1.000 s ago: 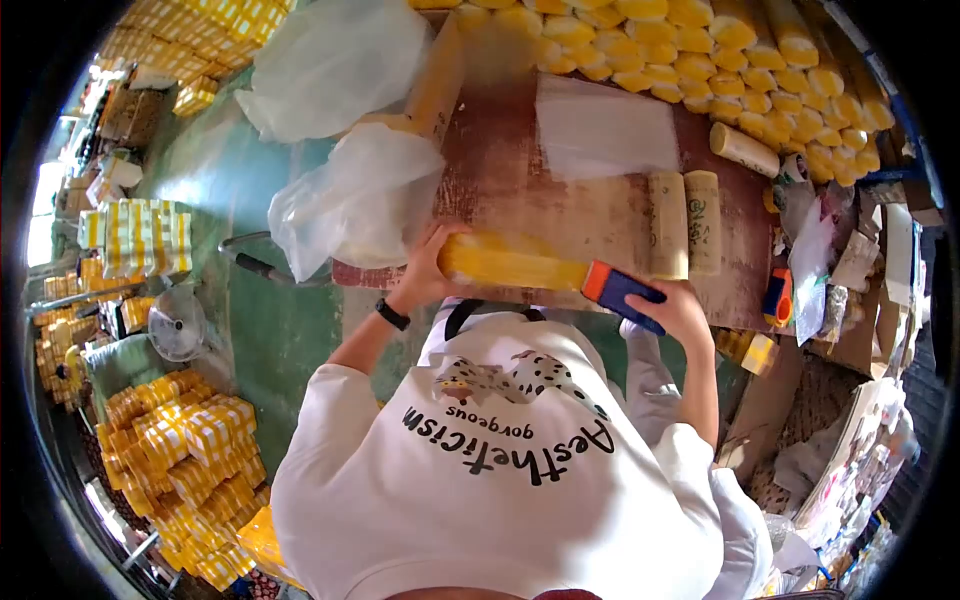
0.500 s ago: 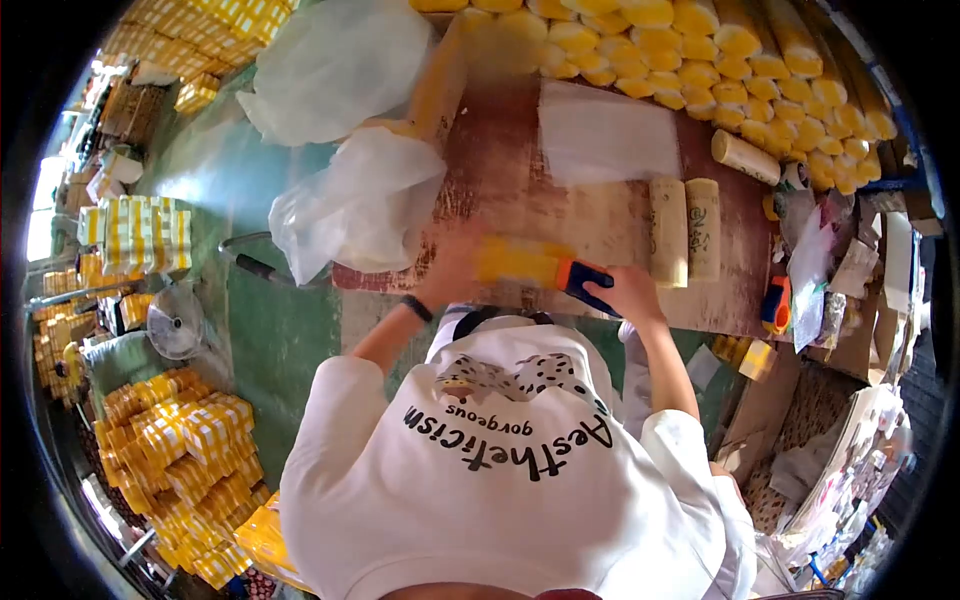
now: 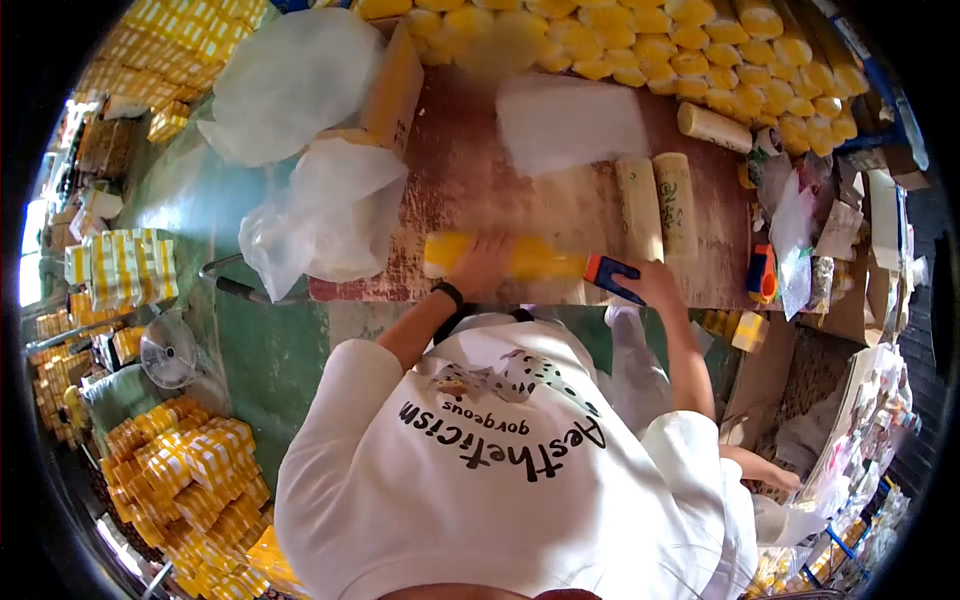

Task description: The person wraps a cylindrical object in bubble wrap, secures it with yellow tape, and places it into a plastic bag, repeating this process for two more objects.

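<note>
One left hand (image 3: pixel 482 266) on yellow roll (image 3: pixel 541 259), grip unclear, right hand (image 3: pixel 655 286) clasping orange-blue tool (image 3: pixel 611 277)

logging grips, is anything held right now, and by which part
The right hand holds the orange-and-blue tool by its dark blue end. The left hand lies on the left half of the yellow roll; whether it grips cannot be told.

The white shirt (image 3: pixel 480 520) reads "Aestheticism" and "gorgeous"; marks on a roll (image 3: pixel 675 205) seem too small to read.
</note>
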